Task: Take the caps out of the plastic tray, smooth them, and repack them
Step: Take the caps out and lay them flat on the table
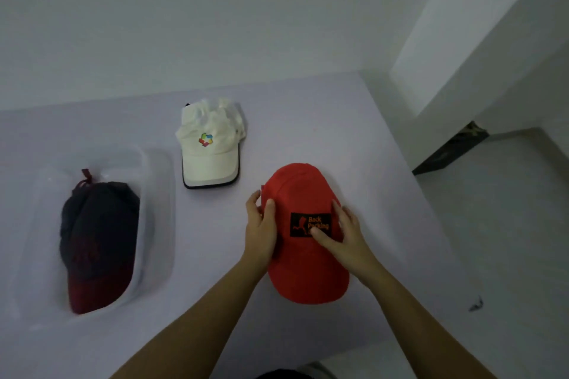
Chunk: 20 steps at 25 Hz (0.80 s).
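A red cap with a black logo patch lies on the pale table, brim toward me. My left hand grips its left side, thumb on top of the crown. My right hand presses on the patch and the right side of the crown. A white cap with a coloured logo lies flat on the table behind and to the left. A dark navy cap with a maroon brim sits inside the clear plastic tray at the left.
The table ends at its right edge, where a white floor lies below. A white wall runs behind the table. A dark object stands on the floor at the far right, and a small dark scrap lies nearer.
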### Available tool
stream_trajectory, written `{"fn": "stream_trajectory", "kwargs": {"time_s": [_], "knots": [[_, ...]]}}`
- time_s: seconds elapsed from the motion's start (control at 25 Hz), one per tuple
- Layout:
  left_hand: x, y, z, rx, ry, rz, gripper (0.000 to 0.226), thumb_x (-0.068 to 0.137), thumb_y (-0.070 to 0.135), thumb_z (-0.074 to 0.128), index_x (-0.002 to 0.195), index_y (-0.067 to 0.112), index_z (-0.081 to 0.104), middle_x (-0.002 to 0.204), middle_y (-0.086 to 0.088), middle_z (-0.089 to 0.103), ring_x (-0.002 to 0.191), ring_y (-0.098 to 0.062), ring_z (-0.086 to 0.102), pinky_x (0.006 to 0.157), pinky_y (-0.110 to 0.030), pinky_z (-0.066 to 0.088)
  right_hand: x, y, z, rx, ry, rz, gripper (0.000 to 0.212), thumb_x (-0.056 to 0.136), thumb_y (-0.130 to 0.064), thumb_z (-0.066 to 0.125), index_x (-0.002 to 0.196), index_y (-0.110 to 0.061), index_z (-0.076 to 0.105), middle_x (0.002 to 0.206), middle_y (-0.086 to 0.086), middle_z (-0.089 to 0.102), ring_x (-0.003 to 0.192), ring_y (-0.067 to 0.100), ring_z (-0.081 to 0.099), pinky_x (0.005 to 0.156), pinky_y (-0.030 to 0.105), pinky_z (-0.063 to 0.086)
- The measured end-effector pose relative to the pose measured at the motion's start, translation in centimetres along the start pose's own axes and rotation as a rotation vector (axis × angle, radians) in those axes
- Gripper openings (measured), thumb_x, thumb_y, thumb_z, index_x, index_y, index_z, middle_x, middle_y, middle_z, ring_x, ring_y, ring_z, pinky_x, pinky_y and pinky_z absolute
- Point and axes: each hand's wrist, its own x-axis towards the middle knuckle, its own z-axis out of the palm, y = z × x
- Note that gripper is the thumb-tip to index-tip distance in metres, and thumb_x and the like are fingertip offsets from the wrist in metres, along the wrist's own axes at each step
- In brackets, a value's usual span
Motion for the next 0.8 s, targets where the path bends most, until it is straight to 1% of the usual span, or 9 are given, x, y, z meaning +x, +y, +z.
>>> {"fn": "stream_trajectory", "kwargs": {"time_s": [0.08, 0.2, 0.28, 0.36, 0.4, 0.48, 0.56, 0.68, 0.8], "knots": [[0.5, -1.3, 2.2, 0.114, -0.004, 0.074, 0.047, 0.098, 0.031, 0.038, 0.144, 0.025, 0.025, 0.143, -0.006, 0.04, 0.129, -0.02, 0.042, 0.11, -0.039, 0.033, 1.7, 2.5, -0.4, -0.135, 0.018, -0.008, 0.077, 0.086, -0.053, 0.054, 0.148, -0.037, 0.011, 0.157, -0.004, 0.007, 0.144, 0.018, 0.011, 0.116, 0.042, 0.015], [2.2, -2.8, 3.7, 0.352, 0.045, 0.105, 0.046, 0.101, 0.025, 0.031, 0.146, 0.022, 0.025, 0.148, -0.012, 0.034, 0.136, -0.027, 0.032, 0.114, -0.042, 0.023, 3.6, 3.8, -0.1, -0.284, -0.002, -0.064, 0.069, 0.091, -0.055, 0.04, 0.149, -0.032, 0.009, 0.159, 0.001, 0.008, 0.145, 0.019, 0.006, 0.113, 0.036, 0.004], [2.9, -3.6, 4.2, 0.492, 0.05, 0.144, 0.047, 0.101, 0.019, 0.029, 0.147, 0.019, 0.022, 0.151, -0.015, 0.03, 0.139, -0.03, 0.027, 0.115, -0.044, 0.017, 4.3, 4.3, 0.2, -0.331, -0.009, -0.06, 0.071, 0.091, -0.058, 0.034, 0.149, -0.025, 0.01, 0.159, 0.006, 0.011, 0.146, 0.019, 0.007, 0.113, 0.034, 0.003], [3.3, -4.1, 4.3, 0.566, 0.02, 0.167, 0.047, 0.101, 0.017, 0.027, 0.148, 0.016, 0.019, 0.155, -0.018, 0.021, 0.143, -0.032, 0.019, 0.114, -0.043, 0.013, 4.6, 5.0, 0.5, -0.324, 0.014, -0.095, 0.087, 0.081, -0.075, 0.022, 0.149, -0.021, 0.014, 0.157, 0.008, 0.019, 0.145, 0.021, 0.012, 0.117, 0.038, 0.007], [3.2, -4.2, 4.0, 0.572, 0.016, 0.144, 0.048, 0.101, 0.018, 0.026, 0.148, 0.017, 0.018, 0.156, -0.019, 0.017, 0.143, -0.033, 0.017, 0.114, -0.043, 0.013, 4.6, 5.1, 0.8, -0.302, 0.018, -0.109, 0.091, 0.078, -0.079, 0.021, 0.149, -0.021, 0.014, 0.157, 0.008, 0.02, 0.145, 0.022, 0.014, 0.118, 0.043, 0.01], [3.0, -3.9, 3.5, 0.555, 0.018, 0.098, 0.048, 0.102, 0.024, 0.025, 0.149, 0.02, 0.014, 0.157, -0.019, 0.008, 0.143, -0.037, 0.014, 0.115, -0.044, 0.012, 4.3, 4.5, 0.9, -0.231, 0.062, -0.084, 0.082, 0.086, -0.065, 0.037, 0.15, -0.024, 0.006, 0.159, 0.005, 0.009, 0.146, 0.023, 0.007, 0.118, 0.046, 0.01], [2.6, -3.0, 3.2, 0.533, 0.014, 0.101, 0.05, 0.102, 0.027, 0.025, 0.149, 0.02, 0.01, 0.158, -0.015, 0.004, 0.145, -0.033, 0.01, 0.116, -0.042, 0.009, 4.1, 3.4, 0.7, -0.207, 0.148, -0.113, 0.075, 0.092, -0.047, 0.045, 0.149, -0.025, 0.001, 0.159, 0.002, -0.003, 0.146, 0.019, -0.005, 0.118, 0.042, 0.004], [1.8, -0.6, 0.1, 0.461, 0.041, 0.172, 0.055, 0.101, 0.024, 0.029, 0.149, 0.012, 0.003, 0.159, -0.008, 0.006, 0.146, -0.02, 0.007, 0.116, -0.031, 0.008, 4.2, -0.4, 2.1, -0.255, 0.199, -0.316, 0.07, 0.094, -0.038, 0.048, 0.149, -0.022, 0.007, 0.159, 0.0, -0.001, 0.146, 0.018, -0.007, 0.115, 0.034, 0.001], [1.0, 1.8, -5.2, 0.444, 0.125, 0.264, 0.058, 0.101, 0.023, 0.032, 0.149, 0.011, 0.003, 0.159, -0.005, 0.011, 0.145, -0.018, 0.015, 0.116, -0.029, 0.015, 4.7, -4.6, 5.8, -0.259, 0.143, -0.443, 0.066, 0.094, -0.029, 0.05, 0.148, -0.018, 0.014, 0.158, -0.002, 0.005, 0.145, 0.016, -0.004, 0.114, 0.03, 0.001]]}}
